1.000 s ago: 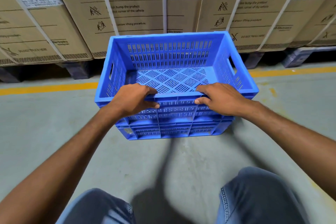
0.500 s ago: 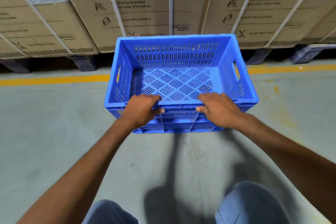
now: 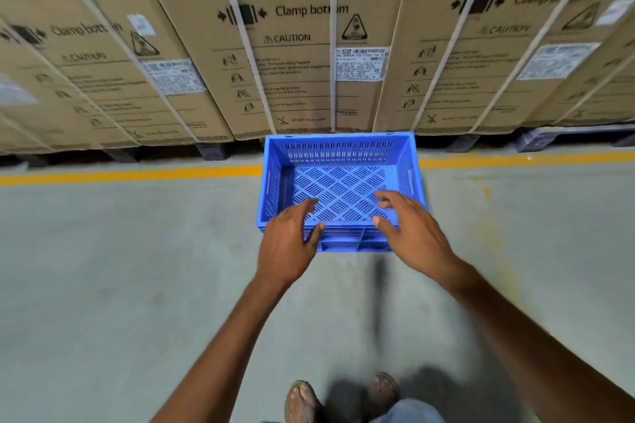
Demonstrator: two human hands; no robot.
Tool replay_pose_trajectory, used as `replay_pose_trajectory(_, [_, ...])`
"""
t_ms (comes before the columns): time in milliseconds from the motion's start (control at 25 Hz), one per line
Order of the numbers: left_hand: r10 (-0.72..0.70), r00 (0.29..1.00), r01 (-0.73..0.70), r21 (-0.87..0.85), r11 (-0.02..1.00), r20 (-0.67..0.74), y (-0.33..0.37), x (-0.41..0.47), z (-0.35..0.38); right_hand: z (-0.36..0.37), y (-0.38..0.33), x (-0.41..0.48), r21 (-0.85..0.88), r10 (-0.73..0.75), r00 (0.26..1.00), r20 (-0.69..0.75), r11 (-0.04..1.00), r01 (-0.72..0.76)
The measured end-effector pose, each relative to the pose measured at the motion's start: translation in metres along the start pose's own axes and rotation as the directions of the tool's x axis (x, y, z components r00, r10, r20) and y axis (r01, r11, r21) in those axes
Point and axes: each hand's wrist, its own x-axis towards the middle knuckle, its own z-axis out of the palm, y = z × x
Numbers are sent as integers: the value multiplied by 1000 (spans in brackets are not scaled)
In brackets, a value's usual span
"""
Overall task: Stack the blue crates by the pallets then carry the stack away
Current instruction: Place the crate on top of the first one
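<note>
A blue slotted crate (image 3: 338,154) sits on the concrete floor just in front of the pallets, empty inside; ribbed blue layers show below its near rim. My left hand (image 3: 290,244) hovers over the crate's near left rim with fingers spread and loose, holding nothing. Over the near right rim, my right hand (image 3: 407,228) is likewise spread with relaxed fingers. Neither hand grips the rim; whether fingertips still touch it is unclear.
Tall strapped washing machine cartons (image 3: 295,45) stand on dark pallets (image 3: 213,150) right behind the crate. A yellow floor line (image 3: 137,173) runs across under the crate's far half. My feet (image 3: 302,400) stand on bare grey concrete near the bottom edge.
Both hands have let go of the crate's near rim and opened. The view has risen and pulled back, so the crate now looks smaller and farther away on the floor.
</note>
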Motion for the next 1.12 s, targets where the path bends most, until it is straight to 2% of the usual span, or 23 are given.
replay_pose_trajectory(200, [6, 999, -7, -3, 1000, -41, 100, -86, -103, -99, -78, -99, 16, -16, 998, -60, 1000, 17])
replay_pose_trajectory(400, [47, 998, -48, -16, 999, -38, 171, -178, -176, -158, -130, -220, 27, 0, 994, -107, 1000, 3])
replay_pose_trajectory(640, [227, 973, -229, 50, 972, 39, 218, -300, -216, -182, -172, -382, 76, 87, 958, -272, 995, -69])
replay_pose_trajectory(880, [428, 893, -432, -2, 902, 138, 257, -422, -224, -173, -195, -558, 120, 235, 905, -355, 971, -206])
replay_pose_trajectory(1000, [550, 810, -553, -45, 832, 204, 286, -468, -212, -169, -194, -638, 108, 322, 839, -439, 946, -307])
replay_pose_trajectory(1120, [649, 712, -648, -105, 754, 270, 324, -511, -191, -167, -186, -715, 166, 454, 750, -481, 887, -430])
